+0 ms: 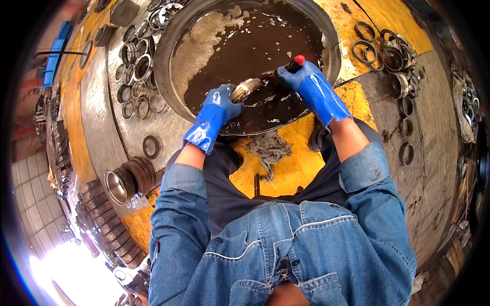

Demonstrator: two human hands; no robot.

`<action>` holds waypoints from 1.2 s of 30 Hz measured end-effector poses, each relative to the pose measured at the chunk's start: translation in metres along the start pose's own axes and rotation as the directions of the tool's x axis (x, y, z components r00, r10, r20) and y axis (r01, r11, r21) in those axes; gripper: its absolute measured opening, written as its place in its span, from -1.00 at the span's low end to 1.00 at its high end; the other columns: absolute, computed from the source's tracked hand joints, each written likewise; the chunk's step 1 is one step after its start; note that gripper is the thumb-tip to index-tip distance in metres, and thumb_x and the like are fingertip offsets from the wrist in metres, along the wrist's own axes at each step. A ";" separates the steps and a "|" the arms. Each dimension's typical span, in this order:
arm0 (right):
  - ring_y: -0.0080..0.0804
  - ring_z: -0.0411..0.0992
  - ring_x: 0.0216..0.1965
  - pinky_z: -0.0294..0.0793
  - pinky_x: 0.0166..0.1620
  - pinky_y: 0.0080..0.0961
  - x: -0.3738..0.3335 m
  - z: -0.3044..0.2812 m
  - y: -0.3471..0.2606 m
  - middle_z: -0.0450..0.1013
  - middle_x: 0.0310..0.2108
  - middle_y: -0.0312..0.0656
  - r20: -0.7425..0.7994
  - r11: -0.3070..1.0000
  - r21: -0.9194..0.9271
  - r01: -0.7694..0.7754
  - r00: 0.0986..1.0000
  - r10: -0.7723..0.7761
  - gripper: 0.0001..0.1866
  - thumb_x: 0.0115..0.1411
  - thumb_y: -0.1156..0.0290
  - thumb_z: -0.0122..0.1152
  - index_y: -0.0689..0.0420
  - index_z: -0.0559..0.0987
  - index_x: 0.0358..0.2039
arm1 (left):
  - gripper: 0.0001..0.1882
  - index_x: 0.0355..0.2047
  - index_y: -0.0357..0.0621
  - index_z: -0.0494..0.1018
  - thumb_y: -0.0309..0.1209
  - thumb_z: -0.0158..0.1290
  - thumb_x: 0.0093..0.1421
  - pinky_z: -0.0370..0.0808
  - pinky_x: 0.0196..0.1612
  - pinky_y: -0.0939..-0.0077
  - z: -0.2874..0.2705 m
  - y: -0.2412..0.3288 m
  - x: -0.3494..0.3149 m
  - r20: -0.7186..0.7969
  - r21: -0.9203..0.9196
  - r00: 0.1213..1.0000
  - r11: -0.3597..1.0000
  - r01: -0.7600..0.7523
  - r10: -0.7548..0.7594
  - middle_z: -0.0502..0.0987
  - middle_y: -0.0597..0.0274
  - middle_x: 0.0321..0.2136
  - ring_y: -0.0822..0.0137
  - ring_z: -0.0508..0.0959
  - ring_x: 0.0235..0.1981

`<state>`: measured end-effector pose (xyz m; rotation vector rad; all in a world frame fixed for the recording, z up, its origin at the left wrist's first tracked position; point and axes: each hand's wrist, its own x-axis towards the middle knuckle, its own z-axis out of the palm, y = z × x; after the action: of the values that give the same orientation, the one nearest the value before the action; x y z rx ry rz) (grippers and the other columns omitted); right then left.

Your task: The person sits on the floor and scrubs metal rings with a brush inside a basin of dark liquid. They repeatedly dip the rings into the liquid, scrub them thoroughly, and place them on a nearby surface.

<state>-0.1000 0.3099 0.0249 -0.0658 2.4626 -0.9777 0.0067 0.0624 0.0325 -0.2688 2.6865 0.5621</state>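
Observation:
My left hand (217, 106), in a blue rubber glove, grips a shiny metal ring (246, 91) and holds it tilted over the dark liquid. My right hand (307, 81), gloved the same way, is closed around a black-handled tool with a red end (299, 60). The tool's working end is dark and lost against the liquid, so its kind does not show. It is near the ring; whether they touch I cannot tell. Beneath both hands is a wide round metal basin (164, 69), with pale foam along the left of its brown liquid.
Many metal rings (135, 69) lie left of the basin, with a loose ring (151, 147) nearer me. Stacked rings (127, 181) stand lower left. More rings (393, 56) are heaped at the right. A grey rag (269, 149) lies on the yellow surface between my legs.

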 end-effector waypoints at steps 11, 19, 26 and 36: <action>-0.27 0.62 -0.28 0.57 -0.10 -0.34 -0.044 0.022 -0.064 0.65 -0.36 -0.06 0.154 0.954 0.190 0.231 0.953 -0.261 -0.50 0.17 -0.11 0.36 0.11 0.72 -0.19 | -0.41 0.03 -0.06 0.59 -0.19 0.36 -0.06 0.59 0.03 0.29 0.020 -0.037 0.013 0.035 0.023 0.993 0.993 -0.116 0.116 0.67 -0.03 -0.09 0.06 0.66 -0.04; -0.23 0.64 -0.35 0.61 -0.20 -0.31 -0.016 0.001 -0.043 0.65 -0.42 -0.04 -0.055 0.981 0.172 0.091 0.995 -0.082 -0.51 0.22 -0.07 0.31 0.19 0.72 -0.28 | -0.36 0.05 -0.10 0.58 -0.14 0.38 -0.06 0.57 0.05 0.31 -0.003 -0.001 0.002 0.081 0.006 0.997 1.000 -0.004 0.003 0.67 -0.05 -0.10 0.06 0.66 -0.03; -0.23 0.65 -0.30 0.61 -0.15 -0.34 -0.019 0.044 -0.043 0.66 -0.35 -0.08 -0.170 0.850 0.019 0.526 0.840 -0.515 -0.67 0.22 0.08 0.35 0.08 0.72 -0.22 | -0.36 0.03 -0.17 0.58 -0.18 0.39 -0.07 0.56 0.03 0.36 0.013 -0.026 0.010 0.082 -0.224 0.996 0.974 -0.016 0.035 0.68 -0.04 -0.11 0.18 0.68 -0.06; -0.25 0.65 -0.30 0.62 -0.12 -0.33 -0.046 0.031 -0.084 0.67 -0.34 -0.11 0.107 0.893 0.232 0.385 0.903 -0.417 -0.66 0.24 0.08 0.33 0.08 0.73 -0.17 | -0.37 0.01 -0.09 0.59 -0.09 0.37 -0.06 0.58 0.04 0.23 0.023 -0.054 0.011 0.106 -0.137 0.987 0.985 -0.108 0.123 0.67 -0.04 -0.11 -0.01 0.65 -0.03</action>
<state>-0.0562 0.2380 0.0805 -0.5828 2.2335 -1.3416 0.0183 0.0226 -0.0098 -0.1117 2.5709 0.7665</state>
